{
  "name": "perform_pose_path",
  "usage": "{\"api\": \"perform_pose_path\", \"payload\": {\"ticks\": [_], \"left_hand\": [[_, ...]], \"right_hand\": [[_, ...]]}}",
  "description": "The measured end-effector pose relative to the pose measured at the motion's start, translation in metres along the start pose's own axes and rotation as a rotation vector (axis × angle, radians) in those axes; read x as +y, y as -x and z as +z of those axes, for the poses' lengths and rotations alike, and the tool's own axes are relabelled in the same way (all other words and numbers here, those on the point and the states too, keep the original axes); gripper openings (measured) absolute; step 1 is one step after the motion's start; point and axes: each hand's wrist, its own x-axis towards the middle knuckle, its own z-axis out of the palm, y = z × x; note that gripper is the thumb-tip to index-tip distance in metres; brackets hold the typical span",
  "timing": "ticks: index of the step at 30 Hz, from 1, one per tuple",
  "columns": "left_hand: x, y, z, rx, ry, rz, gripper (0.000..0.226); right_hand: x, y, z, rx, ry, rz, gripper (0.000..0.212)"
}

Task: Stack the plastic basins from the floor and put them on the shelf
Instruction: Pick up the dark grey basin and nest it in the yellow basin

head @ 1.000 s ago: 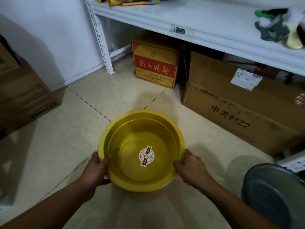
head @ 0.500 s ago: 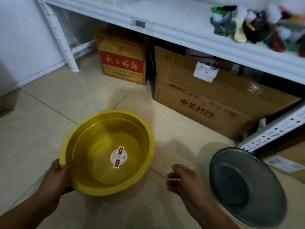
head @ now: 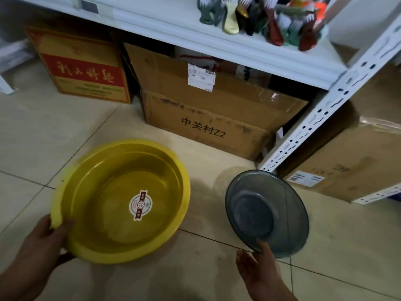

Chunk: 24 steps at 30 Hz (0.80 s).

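Observation:
A yellow plastic basin (head: 104, 192) with a round sticker inside hangs just above the tiled floor at the lower left. My left hand (head: 43, 242) grips its near-left rim, thumb over the edge. A dark grey translucent basin (head: 282, 205) sits to the right, tilted up on edge near the shelf post. My right hand (head: 258, 268) has reached its near rim, thumb on the rim, fingers apart; whether it grips the rim is unclear. The white shelf (head: 195, 33) runs across the top.
Under the shelf stand a red and yellow carton (head: 84, 68) and a large brown carton (head: 208, 114). Another carton (head: 347, 168) lies right of the perforated white post (head: 321, 114). Several brushes (head: 271, 18) sit on the shelf's right part.
My right hand let go of the yellow basin and moved right to the grey basin's rim. The left hand alone now holds the yellow basin. My view has swung to the right.

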Motion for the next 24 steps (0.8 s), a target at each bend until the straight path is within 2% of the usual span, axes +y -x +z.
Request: {"api": "perform_pose_path", "payload": {"ticks": [3,6,11,14,20,24], "left_hand": [[0.004,0.009,0.015,-0.060,0.010,-0.018,0.047],[0.007,0.015,0.023,-0.068,0.017,-0.036,0.052],[0.010,0.017,0.022,-0.061,0.027,-0.060,0.051],[0.013,0.022,0.024,-0.081,0.010,-0.059,0.053],[0.025,0.041,0.026,-0.096,0.042,-0.050,0.055],[0.029,0.049,0.021,-0.107,0.116,-0.077,0.062]], "right_hand": [[-0.006,-0.014,-0.011,0.055,0.000,-0.110,0.021],[-0.014,-0.018,-0.016,0.021,-0.019,-0.166,0.016],[-0.028,0.019,-0.007,-0.122,-0.002,-0.360,0.015],[-0.039,0.054,0.010,-0.265,0.044,-0.439,0.015],[-0.034,0.112,0.068,-0.583,0.446,-0.412,0.024],[-0.006,0.112,0.106,-0.595,0.729,-0.372,0.024]]}}
